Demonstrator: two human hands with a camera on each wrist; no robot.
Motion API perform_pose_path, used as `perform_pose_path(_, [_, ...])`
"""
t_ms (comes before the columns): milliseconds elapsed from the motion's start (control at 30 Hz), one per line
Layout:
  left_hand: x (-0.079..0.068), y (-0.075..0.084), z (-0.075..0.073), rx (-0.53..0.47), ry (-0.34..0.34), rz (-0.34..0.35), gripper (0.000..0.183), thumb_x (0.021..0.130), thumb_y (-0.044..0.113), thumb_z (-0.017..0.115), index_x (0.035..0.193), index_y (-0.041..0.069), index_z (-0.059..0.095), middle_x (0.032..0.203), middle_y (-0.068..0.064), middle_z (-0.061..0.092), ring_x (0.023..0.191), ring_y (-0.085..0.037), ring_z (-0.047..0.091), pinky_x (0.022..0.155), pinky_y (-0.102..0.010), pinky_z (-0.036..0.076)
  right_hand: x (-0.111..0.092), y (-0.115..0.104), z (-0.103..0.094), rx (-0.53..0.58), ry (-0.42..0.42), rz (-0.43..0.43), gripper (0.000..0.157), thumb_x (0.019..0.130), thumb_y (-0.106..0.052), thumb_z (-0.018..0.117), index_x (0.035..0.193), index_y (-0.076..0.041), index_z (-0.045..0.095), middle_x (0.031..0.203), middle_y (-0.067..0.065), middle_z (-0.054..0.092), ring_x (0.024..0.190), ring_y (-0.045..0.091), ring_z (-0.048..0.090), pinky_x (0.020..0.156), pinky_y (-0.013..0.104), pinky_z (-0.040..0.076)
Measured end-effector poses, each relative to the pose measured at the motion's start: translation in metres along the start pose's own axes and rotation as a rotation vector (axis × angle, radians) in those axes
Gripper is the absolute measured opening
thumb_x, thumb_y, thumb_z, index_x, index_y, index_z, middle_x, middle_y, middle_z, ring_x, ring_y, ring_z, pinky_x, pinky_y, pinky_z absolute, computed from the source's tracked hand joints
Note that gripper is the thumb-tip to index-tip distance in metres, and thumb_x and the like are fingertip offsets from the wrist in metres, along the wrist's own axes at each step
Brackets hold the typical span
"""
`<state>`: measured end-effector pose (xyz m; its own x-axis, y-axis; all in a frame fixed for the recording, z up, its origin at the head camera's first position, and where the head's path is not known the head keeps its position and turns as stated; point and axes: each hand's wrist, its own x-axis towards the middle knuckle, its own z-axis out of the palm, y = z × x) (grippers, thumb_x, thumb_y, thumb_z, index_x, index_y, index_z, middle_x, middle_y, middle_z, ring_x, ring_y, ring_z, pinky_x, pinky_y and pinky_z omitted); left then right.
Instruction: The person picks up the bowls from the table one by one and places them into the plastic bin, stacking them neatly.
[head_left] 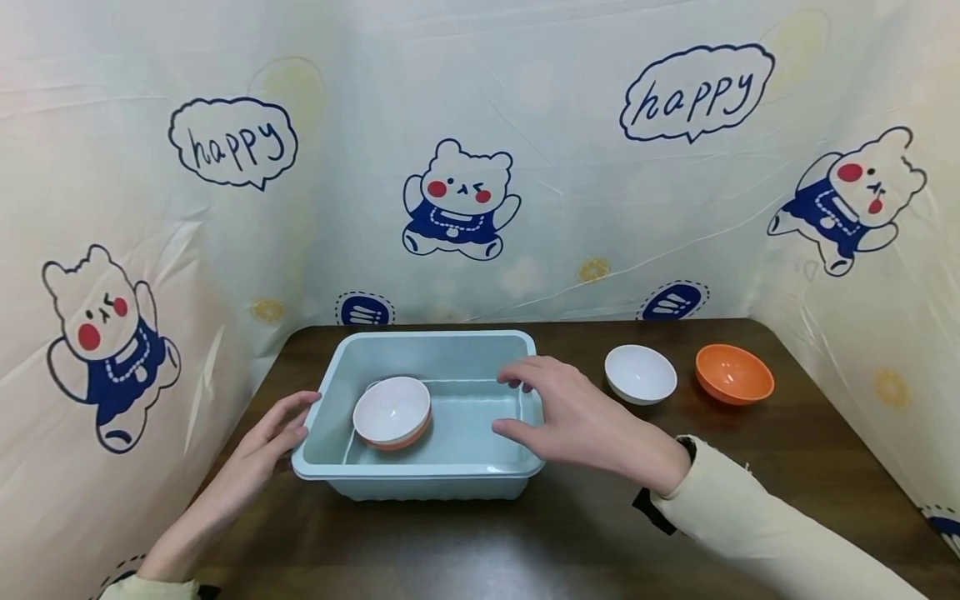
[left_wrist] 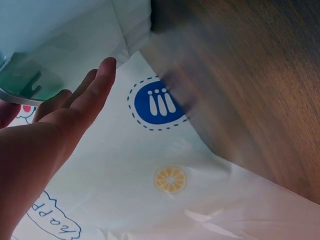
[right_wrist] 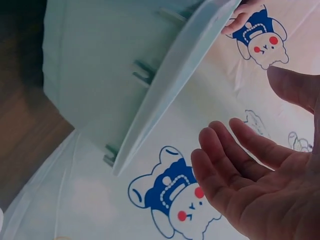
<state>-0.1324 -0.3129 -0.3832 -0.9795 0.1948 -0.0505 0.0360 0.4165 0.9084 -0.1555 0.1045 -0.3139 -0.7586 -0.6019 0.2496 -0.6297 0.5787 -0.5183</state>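
A light blue plastic basin [head_left: 431, 486] stands on the table. Inside it, toward the left, a white bowl [head_left: 392, 409] sits on top of an orange one, of which only a lower edge shows. My left hand [head_left: 272, 433] is at the basin's left side, fingers fairly straight along the outer wall, as the left wrist view also shows. Above the basin's right rim hovers my right hand [head_left: 558, 412], with thumb and fingers spread apart and nothing between them. In the right wrist view its fingers [right_wrist: 235, 160] are relaxed and apart from the rim.
To the right of the basin, a white bowl [head_left: 641, 375] and an orange bowl [head_left: 734, 374] stand side by side on the dark wooden table [head_left: 600, 533]. A printed curtain [head_left: 570, 225] with bear drawings encloses the back and both sides.
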Motion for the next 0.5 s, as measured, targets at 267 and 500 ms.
perform_pose_path(267, [-0.001,-0.003,0.004,-0.003,0.02,0.013,0.048,0.116,0.022,0.036,0.159,0.002,0.026,0.164,-0.033,0.028,0.146,-0.043,0.039,0.086,-0.027,0.053,-0.024,0.007,-0.001,0.013,0.065,0.029,0.048,0.093,-0.03,0.083,0.131,-0.006,0.068,0.124,0.003,0.068,0.105,0.021,0.064,0.09,0.04,0.054])
perform_pose_path(500, [0.0,-0.005,0.006,-0.031,0.029,0.035,0.047,0.116,0.02,0.036,0.159,0.002,0.026,0.163,-0.034,0.03,0.124,0.011,0.048,0.086,-0.026,0.052,-0.04,0.01,0.0,0.013,0.136,0.042,0.049,0.089,-0.028,0.086,0.13,-0.006,0.069,0.121,0.003,0.07,0.104,0.016,0.063,0.091,0.043,0.054])
